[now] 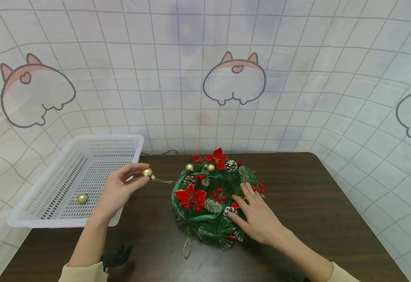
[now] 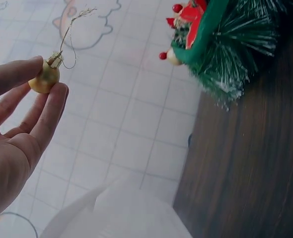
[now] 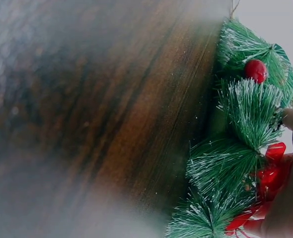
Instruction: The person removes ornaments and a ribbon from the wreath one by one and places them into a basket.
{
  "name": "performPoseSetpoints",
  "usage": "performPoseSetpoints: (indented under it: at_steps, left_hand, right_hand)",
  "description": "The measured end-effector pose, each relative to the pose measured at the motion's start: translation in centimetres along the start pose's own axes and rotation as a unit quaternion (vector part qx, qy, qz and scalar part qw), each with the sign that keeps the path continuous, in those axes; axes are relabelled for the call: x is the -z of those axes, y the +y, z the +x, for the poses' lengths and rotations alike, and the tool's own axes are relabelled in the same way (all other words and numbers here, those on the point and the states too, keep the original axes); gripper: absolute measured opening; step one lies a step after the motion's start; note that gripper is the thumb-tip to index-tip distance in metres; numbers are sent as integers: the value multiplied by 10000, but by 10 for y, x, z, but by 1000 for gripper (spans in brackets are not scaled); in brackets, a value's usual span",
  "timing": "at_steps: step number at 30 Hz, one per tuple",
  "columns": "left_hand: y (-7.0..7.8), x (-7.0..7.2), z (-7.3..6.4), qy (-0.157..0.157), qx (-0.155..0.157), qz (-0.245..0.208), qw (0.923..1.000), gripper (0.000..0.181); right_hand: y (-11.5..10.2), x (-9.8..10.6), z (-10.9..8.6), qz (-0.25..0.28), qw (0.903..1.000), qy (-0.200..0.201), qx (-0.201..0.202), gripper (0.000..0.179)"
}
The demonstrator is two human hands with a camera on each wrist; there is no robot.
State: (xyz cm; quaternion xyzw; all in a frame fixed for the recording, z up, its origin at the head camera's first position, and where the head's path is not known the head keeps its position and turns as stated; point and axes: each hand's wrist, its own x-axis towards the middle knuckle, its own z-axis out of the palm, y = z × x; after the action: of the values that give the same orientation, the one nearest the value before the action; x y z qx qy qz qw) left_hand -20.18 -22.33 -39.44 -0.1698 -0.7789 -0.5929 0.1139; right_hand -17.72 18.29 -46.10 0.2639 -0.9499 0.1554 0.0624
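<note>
Between thumb and fingertips, my left hand (image 1: pixel 120 188) pinches a small gold bauble (image 1: pixel 147 172) with a thin gold cord trailing toward the wreath. The left wrist view shows the same bauble (image 2: pixel 44 81) with its looped cord pointing up. A green Christmas wreath (image 1: pixel 216 233) lies on the table, decked with red poinsettias (image 1: pixel 190 196), red berries, frosted pine cones (image 1: pixel 231 165), gold balls (image 1: pixel 210 167) and a green ribbon (image 1: pixel 205 216). My right hand (image 1: pixel 259 215) rests on the wreath's right side, fingers spread over a pine cone and a partly hidden red flower.
A white perforated plastic basket (image 1: pixel 140 147) stands at the left with another gold bauble (image 1: pixel 82 198) inside. A twine loop (image 1: pixel 186 248) sticks out from the wreath's front. The dark wooden table (image 1: pixel 314 219) backs onto a grid-patterned curtain (image 1: pixel 279 129).
</note>
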Motion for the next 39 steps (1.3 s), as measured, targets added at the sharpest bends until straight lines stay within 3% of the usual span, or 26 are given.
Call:
performPoseSetpoints:
  at_steps: [16, 28, 35, 39]
  left_hand:
    - [-10, 32, -5, 483, 168, -3, 9987, 34]
    - [-17, 50, -10, 737, 465, 289, 9958, 37]
    - [-23, 64, -13, 923, 633, 182, 9936, 39]
    - [-26, 72, -18, 889, 838, 582, 9908, 42]
  right_hand:
    - [0, -1, 0, -66, 10000, 10, -5, 68]
    - [0, 1, -1, -63, 10000, -23, -20, 70]
    - [0, 1, 0, -36, 10000, -23, -19, 70]
    - [0, 0, -1, 1, 10000, -20, -25, 69]
